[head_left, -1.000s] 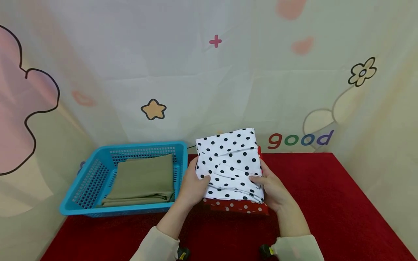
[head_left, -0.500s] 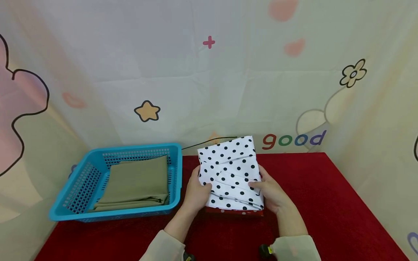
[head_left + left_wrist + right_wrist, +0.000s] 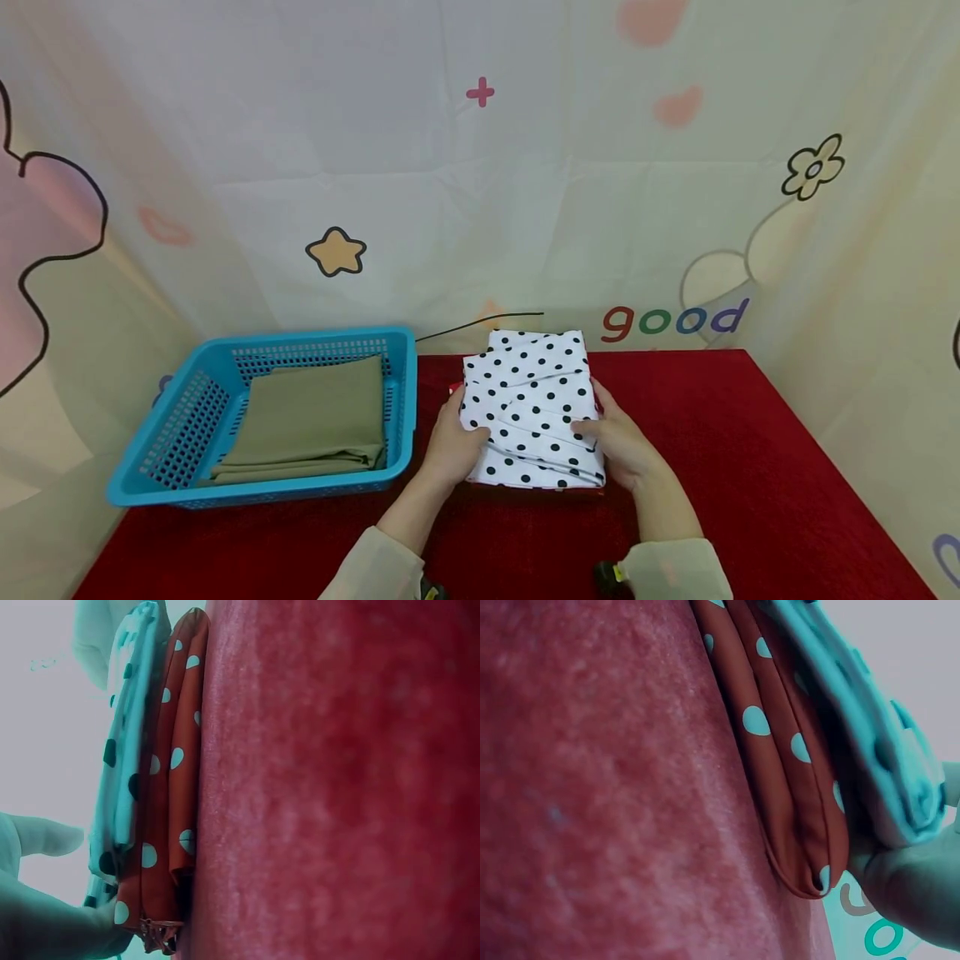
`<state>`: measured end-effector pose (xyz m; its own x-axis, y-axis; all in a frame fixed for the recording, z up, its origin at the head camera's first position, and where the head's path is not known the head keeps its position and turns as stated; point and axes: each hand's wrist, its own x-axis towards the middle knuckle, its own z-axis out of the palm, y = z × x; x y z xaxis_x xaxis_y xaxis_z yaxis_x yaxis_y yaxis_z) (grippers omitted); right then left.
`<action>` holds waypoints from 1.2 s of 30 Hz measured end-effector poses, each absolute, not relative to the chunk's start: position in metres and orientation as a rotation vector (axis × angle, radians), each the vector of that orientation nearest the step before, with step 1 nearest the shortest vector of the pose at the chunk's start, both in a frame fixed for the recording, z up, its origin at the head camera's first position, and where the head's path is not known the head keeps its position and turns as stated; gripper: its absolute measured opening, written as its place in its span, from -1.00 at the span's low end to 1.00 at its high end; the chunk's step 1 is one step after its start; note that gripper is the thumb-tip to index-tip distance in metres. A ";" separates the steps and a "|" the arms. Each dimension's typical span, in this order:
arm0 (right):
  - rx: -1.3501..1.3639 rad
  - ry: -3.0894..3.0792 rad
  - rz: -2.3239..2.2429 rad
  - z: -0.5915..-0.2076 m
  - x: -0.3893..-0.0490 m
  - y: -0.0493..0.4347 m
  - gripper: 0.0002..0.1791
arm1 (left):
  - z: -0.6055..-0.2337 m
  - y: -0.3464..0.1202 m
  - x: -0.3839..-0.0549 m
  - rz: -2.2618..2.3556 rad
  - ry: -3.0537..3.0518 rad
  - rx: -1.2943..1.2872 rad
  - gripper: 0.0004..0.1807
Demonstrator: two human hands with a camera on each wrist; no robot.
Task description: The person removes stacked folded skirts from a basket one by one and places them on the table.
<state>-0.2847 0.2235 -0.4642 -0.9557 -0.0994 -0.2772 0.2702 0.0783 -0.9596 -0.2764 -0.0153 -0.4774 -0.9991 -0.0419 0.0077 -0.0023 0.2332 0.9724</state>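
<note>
A folded white cloth with black dots (image 3: 536, 408) lies over a folded red cloth with white dots (image 3: 171, 761), which the head view shows only as slivers at the edges. My left hand (image 3: 453, 442) grips the white cloth's left edge, thumb on top. At its right edge my right hand (image 3: 622, 437) holds it the same way, fingers at the side and below. Both wrist views show the two folded cloths stacked, the red one on the red table cover. In the right wrist view the hand (image 3: 911, 889) comes in under the white cloth.
Left of the cloths stands a blue plastic basket (image 3: 161, 425) with a folded olive-green cloth (image 3: 311, 417) inside. The table has a red velvety cover (image 3: 697, 467). Behind it hangs a pale printed curtain (image 3: 525, 208).
Both hands have lowered the white dotted cloth onto the red one, whose front edge is now nearly covered. A back layer of white cloth now shows at the top. The head view has shifted slightly.
</note>
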 end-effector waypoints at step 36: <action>0.361 2.248 -1.883 -0.463 -0.292 0.228 -0.32 | -0.475 -0.015 -0.265 -1.749 -2.633 0.013 -0.31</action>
